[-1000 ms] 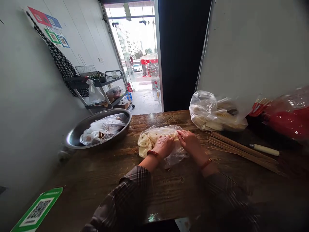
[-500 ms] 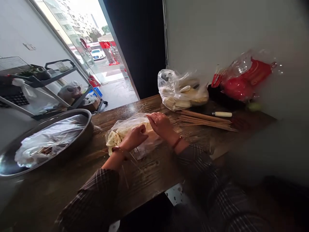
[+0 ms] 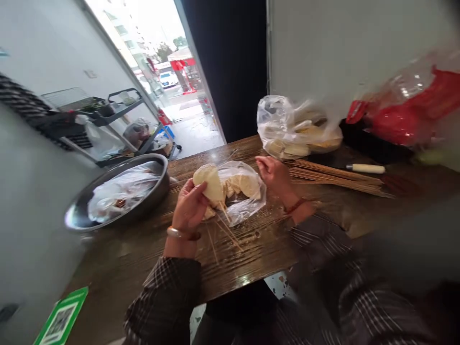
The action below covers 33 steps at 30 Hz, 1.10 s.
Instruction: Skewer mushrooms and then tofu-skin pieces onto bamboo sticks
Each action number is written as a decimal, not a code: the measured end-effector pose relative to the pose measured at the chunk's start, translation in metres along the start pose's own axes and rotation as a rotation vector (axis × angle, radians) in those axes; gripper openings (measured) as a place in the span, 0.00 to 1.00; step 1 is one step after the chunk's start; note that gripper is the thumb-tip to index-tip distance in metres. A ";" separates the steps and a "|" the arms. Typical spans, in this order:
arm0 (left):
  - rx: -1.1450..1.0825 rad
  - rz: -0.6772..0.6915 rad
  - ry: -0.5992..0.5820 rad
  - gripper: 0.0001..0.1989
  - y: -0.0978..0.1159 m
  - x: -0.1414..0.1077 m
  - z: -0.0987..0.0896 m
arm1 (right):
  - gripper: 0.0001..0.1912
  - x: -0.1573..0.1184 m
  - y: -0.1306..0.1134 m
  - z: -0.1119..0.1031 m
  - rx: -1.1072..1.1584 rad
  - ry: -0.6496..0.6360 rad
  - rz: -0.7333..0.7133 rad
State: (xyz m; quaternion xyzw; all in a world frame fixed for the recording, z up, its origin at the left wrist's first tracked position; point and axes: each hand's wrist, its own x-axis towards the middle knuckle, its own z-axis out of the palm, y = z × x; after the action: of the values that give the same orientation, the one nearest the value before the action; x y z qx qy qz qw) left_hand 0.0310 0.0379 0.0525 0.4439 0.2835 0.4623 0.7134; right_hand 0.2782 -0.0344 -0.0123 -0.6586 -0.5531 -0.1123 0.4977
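My left hand (image 3: 190, 206) grips a pale, flat, rounded food slice (image 3: 209, 182) between thumb and fingers, raised over the table. Beneath it, several thin skewers (image 3: 230, 235) stick out toward me from food pieces on the wood. A clear plastic bag (image 3: 247, 208) lies open beside the slice, with more pale slices (image 3: 247, 186) in it. To the right of that bag is my right hand (image 3: 273, 176), its fingers curled together; whether they pinch anything is too small to make out. The hand is close to a bundle of wooden skewers (image 3: 334, 177).
A knife with a pale handle (image 3: 368, 168) lies behind the skewers. A bulging white bag of food (image 3: 298, 129) stands at the back, red packages (image 3: 398, 124) to its right. On the left sits a wide metal basin (image 3: 165, 187) with a plastic bag inside. A green card (image 3: 63, 316) is at front left.
My left hand has moved back from the bag and now holds a pale slice up. My right hand has lifted off the bag to its right side. The view has swung left.
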 end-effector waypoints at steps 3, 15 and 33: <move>-0.054 0.040 -0.016 0.14 0.010 -0.001 -0.009 | 0.17 -0.014 0.019 -0.018 -0.075 -0.095 -0.036; -0.246 0.403 0.177 0.14 0.036 -0.003 -0.051 | 0.19 -0.096 0.113 -0.119 -0.659 -0.411 -0.150; -0.582 0.197 0.391 0.15 0.016 -0.011 -0.078 | 0.16 -0.100 0.119 -0.121 -0.719 -0.417 -0.323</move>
State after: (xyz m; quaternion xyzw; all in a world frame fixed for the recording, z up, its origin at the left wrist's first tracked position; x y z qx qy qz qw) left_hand -0.0435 0.0596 0.0323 0.1504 0.2269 0.6665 0.6940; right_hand 0.3906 -0.1776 -0.0880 -0.7036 -0.6632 -0.2384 0.0911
